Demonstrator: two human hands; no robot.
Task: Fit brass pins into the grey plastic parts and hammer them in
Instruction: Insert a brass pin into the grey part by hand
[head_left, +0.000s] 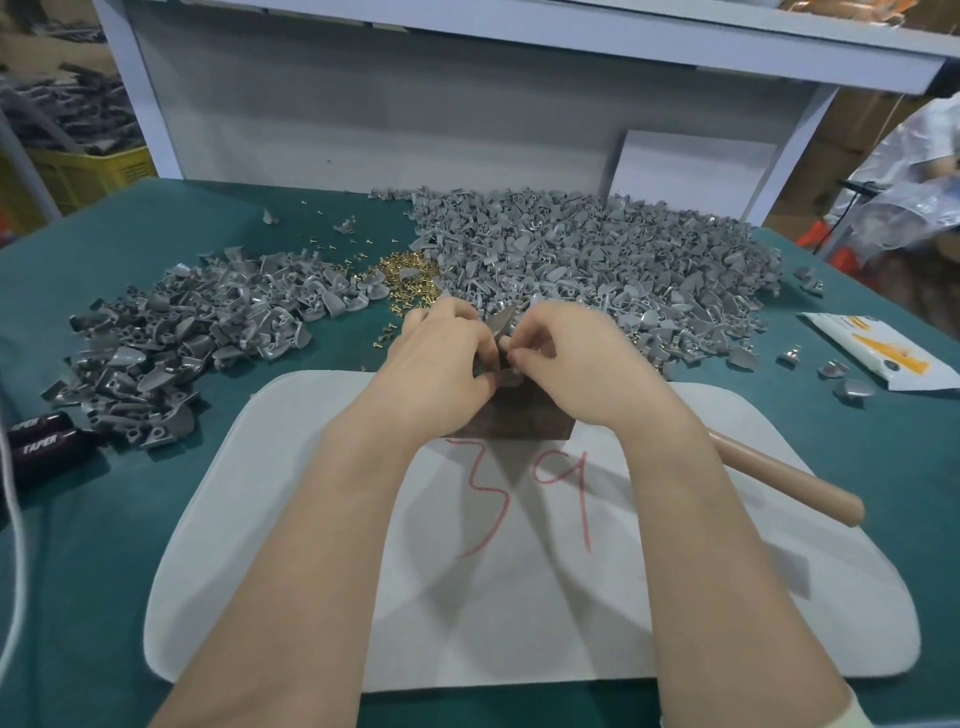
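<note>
View from above of two bare forearms reaching to the centre of the frame over a green surface (156, 519). The left hand (441, 358) and right hand (566, 353) meet just above centre, both holding one grey plastic part (501, 322) between them. The left fingers (467, 317) are curled round it. The right fingers (524, 356) are curled and pinch its other side; whether a pin lies between them cannot be told. Under the hands sits a dark wooden block (511, 423), standing on a white mat (519, 623) marked "39" in red. A hammer handle (779, 478) lies on the mat at right, its head hidden by the right arm. Loose brass pins (410, 275) are heaped just above the hands. A large pile of grey parts (597, 254) fills the upper right, and a smaller pile (171, 338) lies at left. Two black cylinders labelled "TAPER" (41, 441) rest at the left edge, and a white and yellow packet (883, 353) lies at the right edge.
</note>
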